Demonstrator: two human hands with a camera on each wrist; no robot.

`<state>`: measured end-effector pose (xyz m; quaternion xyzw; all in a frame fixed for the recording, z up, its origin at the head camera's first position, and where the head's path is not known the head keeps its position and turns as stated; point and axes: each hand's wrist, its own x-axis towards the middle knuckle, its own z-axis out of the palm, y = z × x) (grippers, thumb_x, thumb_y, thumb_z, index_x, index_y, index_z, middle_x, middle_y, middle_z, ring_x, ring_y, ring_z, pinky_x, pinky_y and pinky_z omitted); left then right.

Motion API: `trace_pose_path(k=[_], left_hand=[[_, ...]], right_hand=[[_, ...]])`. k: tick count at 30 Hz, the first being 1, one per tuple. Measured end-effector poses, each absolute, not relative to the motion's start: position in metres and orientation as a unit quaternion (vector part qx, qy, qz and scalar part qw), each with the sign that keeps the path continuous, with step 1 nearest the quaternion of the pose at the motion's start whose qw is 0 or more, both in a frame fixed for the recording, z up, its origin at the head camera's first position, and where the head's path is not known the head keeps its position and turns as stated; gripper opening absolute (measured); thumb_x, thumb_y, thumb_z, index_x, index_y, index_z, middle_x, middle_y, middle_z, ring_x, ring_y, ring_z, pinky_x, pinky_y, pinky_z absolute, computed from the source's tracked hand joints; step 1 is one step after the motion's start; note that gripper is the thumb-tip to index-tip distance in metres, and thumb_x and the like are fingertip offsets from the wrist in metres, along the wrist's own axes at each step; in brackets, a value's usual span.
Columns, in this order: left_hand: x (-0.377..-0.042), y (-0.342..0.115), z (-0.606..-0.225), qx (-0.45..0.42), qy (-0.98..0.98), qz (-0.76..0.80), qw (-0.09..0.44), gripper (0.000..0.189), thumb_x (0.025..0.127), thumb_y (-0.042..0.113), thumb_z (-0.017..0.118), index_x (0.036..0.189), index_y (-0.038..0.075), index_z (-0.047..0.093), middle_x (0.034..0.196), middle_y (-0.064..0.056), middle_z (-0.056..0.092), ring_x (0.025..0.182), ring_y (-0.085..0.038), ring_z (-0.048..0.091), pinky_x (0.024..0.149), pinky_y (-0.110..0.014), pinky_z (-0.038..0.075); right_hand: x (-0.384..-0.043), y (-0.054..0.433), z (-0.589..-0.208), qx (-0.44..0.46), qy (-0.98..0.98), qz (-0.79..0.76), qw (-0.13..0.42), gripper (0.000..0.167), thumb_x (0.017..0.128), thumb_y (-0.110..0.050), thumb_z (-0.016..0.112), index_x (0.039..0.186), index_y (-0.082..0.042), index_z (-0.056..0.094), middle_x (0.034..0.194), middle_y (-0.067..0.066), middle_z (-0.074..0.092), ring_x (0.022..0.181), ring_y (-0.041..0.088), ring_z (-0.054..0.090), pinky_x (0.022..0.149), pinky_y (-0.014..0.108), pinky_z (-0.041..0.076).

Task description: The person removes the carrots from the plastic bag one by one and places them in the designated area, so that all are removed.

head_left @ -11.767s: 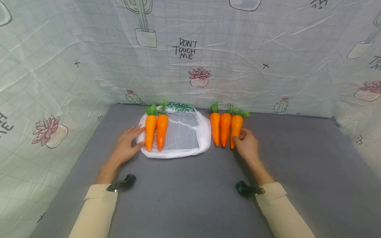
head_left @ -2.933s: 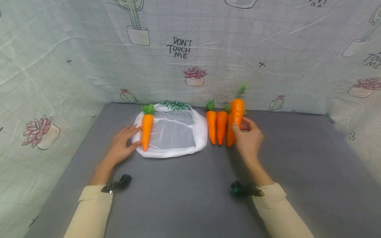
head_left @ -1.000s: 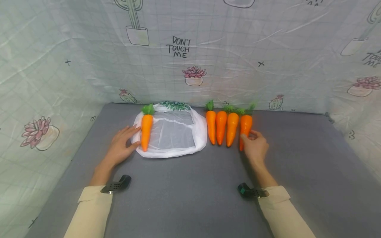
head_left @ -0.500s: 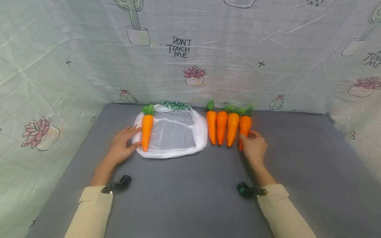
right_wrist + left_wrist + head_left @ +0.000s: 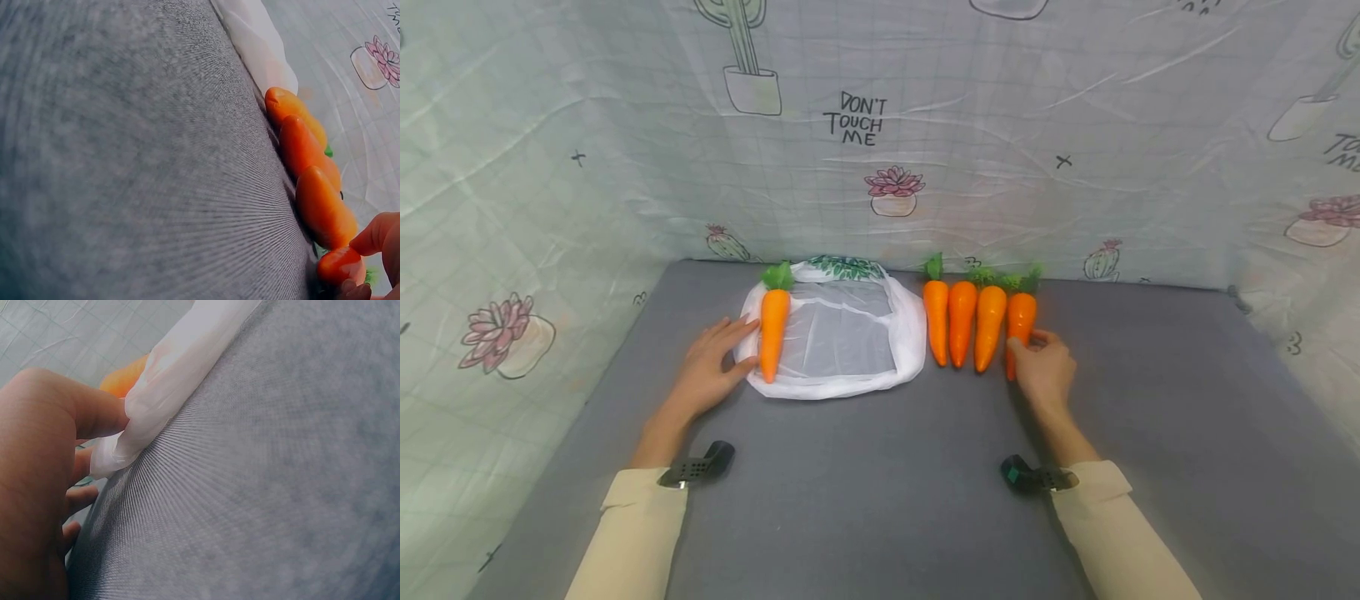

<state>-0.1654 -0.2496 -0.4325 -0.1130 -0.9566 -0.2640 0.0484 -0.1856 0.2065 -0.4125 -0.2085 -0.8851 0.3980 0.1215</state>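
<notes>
With a loose-fingered left hand (image 5: 709, 362), touching the rim of the white bag (image 5: 910, 329), just beside the single carrot (image 5: 773, 337) within it. On past three carrots (image 5: 961, 325) between the hands, and there, pinching the end carrot (image 5: 1022, 315) on the table (image 5: 865, 483) with the right hand (image 5: 1047, 367)!

Rightmost carrot (image 5: 1021, 313) partly out of sight behind right grip (image 5: 1045, 367)

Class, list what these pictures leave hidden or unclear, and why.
Head view: part of the rightmost carrot, behind the right hand.
Left wrist view: most of the leftmost carrot, behind the white bag and left hand.
Right wrist view: right hand, cut off at right edge.
</notes>
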Motion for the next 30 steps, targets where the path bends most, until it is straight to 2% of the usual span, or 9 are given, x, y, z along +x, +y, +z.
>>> trace_pose_path(k=[14,30], left_hand=[[-0.1661,-0.2492,-0.4364,-0.117,-0.956,-0.262,0.058,0.061,0.093,0.034,0.06,0.144,0.008,0.041,0.149,-0.02,0.036,0.139,-0.043,0.02,0.112,-0.057,0.009],[-0.1656,-0.2485,-0.4358,-0.117,-0.955,-0.266,0.06,0.061,0.092,0.035,0.06,0.144,0.007,0.042,0.148,-0.02,0.036,0.138,-0.043,0.02,0.112,-0.059,0.009]], right_hand=[[-0.1871,0.2052,-0.4143,-0.193,-0.895,0.386,0.112,0.049,0.085,-0.026,0.055,0.125,0.002,0.059,0.098,0.019,0.066,0.091,0.035,0.06,0.078,0.043,0.046],[-0.1848,0.2062,-0.4076,-0.196,-0.885,0.406,0.115,0.048,0.086,-0.026,0.055,0.128,-0.001,0.057,0.099,0.018,0.063,0.087,0.032,0.057,0.071,0.036,0.043]])
